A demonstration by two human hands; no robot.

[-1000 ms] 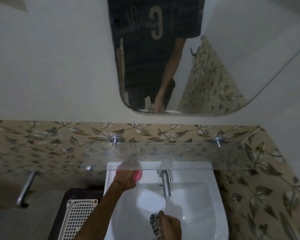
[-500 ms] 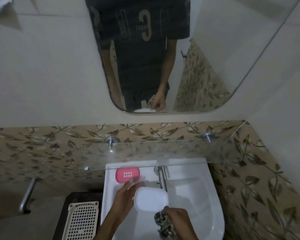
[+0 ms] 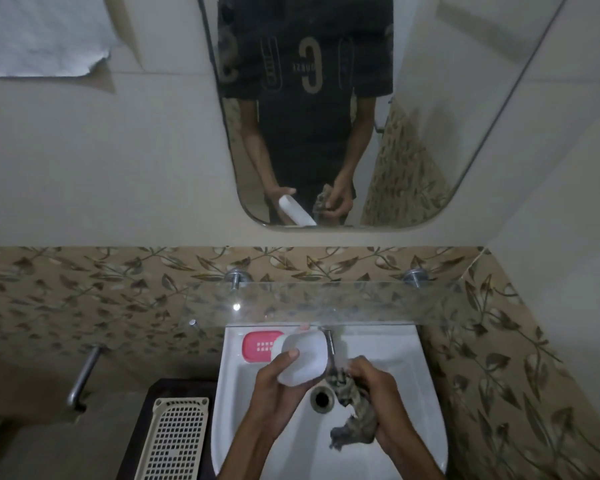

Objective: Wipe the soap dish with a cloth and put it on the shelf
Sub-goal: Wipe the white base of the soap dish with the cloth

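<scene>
My left hand (image 3: 278,389) grips a white soap dish (image 3: 303,356), tilted up over the white sink (image 3: 406,368), thumb on its rim. To its right my right hand (image 3: 374,386) holds a crumpled dark patterned cloth (image 3: 355,410), which hangs above the basin beside the dish. A pink slotted tray (image 3: 257,344) lies on the sink's back left ledge. The glass shelf (image 3: 326,301) spans the wall just above the sink.
A chrome tap (image 3: 330,344) stands behind the dish, and the drain (image 3: 321,398) lies below my hands. A cream perforated basket (image 3: 174,438) sits on a dark stand to the left of the sink. A mirror (image 3: 326,133) hangs above, and a metal bar (image 3: 84,375) sticks out at left.
My left hand left the pink tray on the ledge, took the white dish and raised it, tilting it. My right hand has brought the cloth up beside it.
</scene>
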